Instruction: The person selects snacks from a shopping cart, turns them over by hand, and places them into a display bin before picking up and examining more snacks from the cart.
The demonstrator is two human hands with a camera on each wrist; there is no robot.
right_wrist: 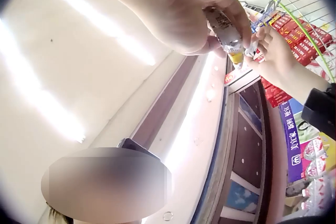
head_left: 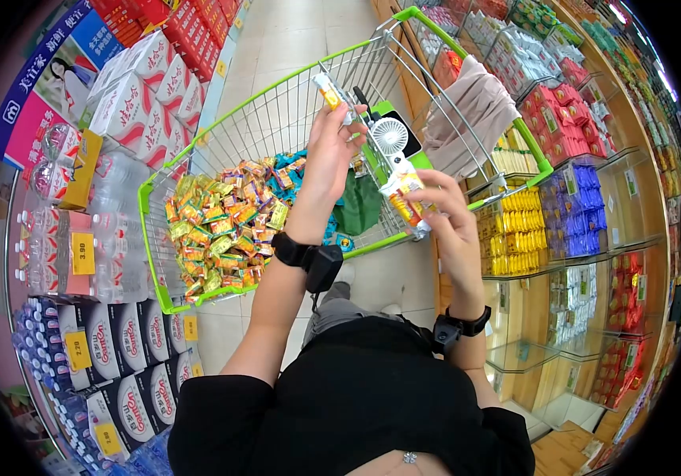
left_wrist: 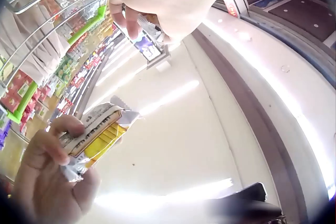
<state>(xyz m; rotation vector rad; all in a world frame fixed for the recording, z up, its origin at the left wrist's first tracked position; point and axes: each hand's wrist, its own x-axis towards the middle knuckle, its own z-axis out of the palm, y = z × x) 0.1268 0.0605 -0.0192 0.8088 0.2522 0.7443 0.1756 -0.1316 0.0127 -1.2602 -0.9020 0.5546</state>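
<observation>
My left hand (head_left: 332, 151) is raised over the shopping cart (head_left: 150, 238), pinching a small white and yellow wrapped snack (head_left: 329, 91) by its lower end. To the right, my right hand (head_left: 453, 222) grips a second yellow and white packet (head_left: 405, 198) between thumb and fingers. In the left wrist view that packet (left_wrist: 102, 139) lies tilted in the right hand (left_wrist: 52, 182). The right wrist view shows the right hand (right_wrist: 194, 14) around a silvery packet (right_wrist: 224, 30), close to the left hand (right_wrist: 278, 56). The two packets are apart in the head view.
Inside the cart are a pile of small wrapped snacks (head_left: 225, 222) and a dark green bag (head_left: 358, 208). A white fan (head_left: 390, 136) and a beige cloth (head_left: 471, 111) are at the cart's handle side. Shelves of packets (head_left: 515, 230) stand right; boxes (head_left: 130, 341) and bottles (head_left: 114, 258) stand left.
</observation>
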